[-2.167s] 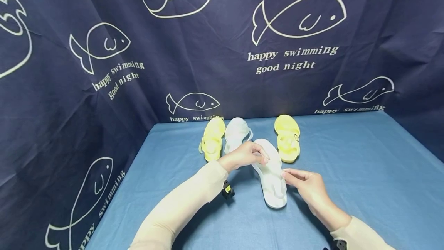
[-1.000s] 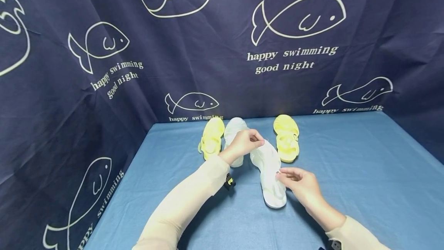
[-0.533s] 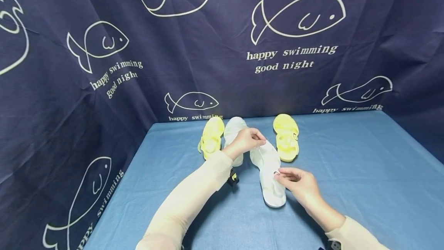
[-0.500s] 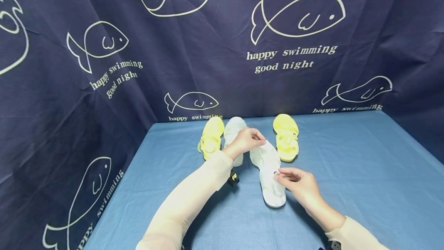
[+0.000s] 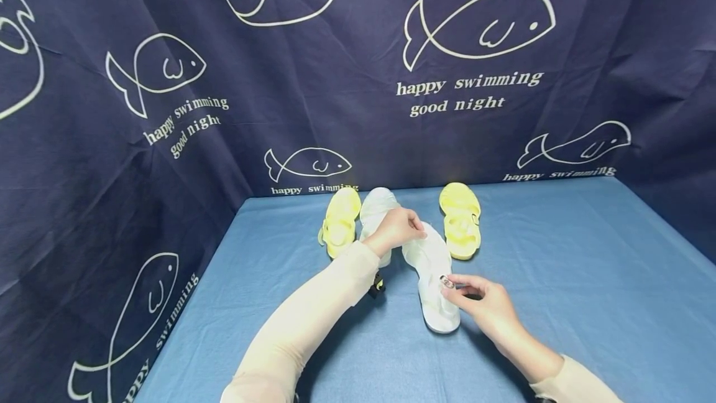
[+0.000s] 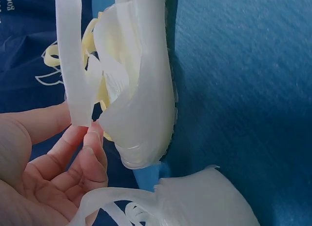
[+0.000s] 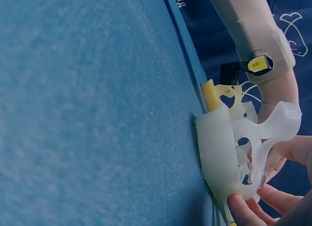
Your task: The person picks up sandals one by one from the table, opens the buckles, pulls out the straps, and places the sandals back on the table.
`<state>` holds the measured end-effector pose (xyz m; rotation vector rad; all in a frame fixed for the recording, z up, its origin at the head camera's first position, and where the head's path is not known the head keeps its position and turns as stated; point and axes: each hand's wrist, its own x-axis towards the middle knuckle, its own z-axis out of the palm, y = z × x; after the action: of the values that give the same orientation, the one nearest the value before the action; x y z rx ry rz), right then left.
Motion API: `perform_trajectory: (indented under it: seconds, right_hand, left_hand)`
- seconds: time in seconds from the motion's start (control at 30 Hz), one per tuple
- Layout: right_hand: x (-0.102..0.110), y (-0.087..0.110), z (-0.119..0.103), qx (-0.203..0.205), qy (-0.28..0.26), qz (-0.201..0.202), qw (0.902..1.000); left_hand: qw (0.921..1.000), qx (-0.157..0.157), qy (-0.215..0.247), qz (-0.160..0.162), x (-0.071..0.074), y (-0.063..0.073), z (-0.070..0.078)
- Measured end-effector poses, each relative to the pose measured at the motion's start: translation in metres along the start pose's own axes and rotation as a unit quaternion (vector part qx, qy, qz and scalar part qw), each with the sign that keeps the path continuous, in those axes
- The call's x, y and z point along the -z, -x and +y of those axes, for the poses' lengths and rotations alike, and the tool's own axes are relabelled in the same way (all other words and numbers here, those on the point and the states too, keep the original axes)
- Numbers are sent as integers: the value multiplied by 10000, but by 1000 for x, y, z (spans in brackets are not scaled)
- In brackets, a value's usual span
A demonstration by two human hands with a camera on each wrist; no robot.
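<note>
A white sandal lies on the blue-covered table, its heel and toe running away from me. At its far end my left hand pinches the free end of a white strap, best seen in the left wrist view. My right hand pinches a small metal buckle at the sandal's right side between thumb and forefinger. The strap end and the buckle are apart. A second white sandal lies behind my left hand, which partly hides it.
One yellow sandal lies at the back left, beside the second white one. Another yellow sandal lies just behind the right side of the held sandal. A navy curtain with fish prints hangs behind the blue table.
My left hand has moved from the sandal's middle to its far end, drawing the strap out. The right hand has shifted onto the sandal's side, and the buckle now shows at its fingertips.
</note>
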<state>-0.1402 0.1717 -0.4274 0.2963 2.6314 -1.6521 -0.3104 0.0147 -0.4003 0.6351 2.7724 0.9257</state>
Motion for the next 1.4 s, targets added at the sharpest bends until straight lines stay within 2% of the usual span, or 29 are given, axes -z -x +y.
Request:
perform_trajectory:
  seconds: [0.37,0.63,0.87,1.0,1.1,1.2,1.27,1.33,1.4]
  right_hand:
    - [1,7,1,-91,1,-138,9999]
    - [2,9,4,-157,-145,-265,9994]
    - [4,10,5,-179,-284,-319,9989]
    - [4,10,7,-153,-323,-347,9988]
    - [4,12,8,-176,-445,-460,9978]
    - [4,13,10,-213,-744,-648,9949]
    - [4,14,11,-237,-1068,-775,9910]
    - [5,15,12,-255,-1349,-868,9867]
    - [5,15,12,-288,-1566,-929,9829]
  left_hand:
    - [9998,84,163,-62,4,3,1]
    - [9987,-131,481,-41,11,8,4]
    - [9975,-533,466,52,14,28,7]
    - [9979,-424,497,19,12,41,5]
    - [9962,-242,832,81,8,53,2]
    - [9886,110,1467,322,2,67,-1]
    - [9771,406,2016,545,-5,78,-3]
    - [9624,664,2519,769,-12,88,-4]
    - [9508,826,2844,911,-19,97,-4]
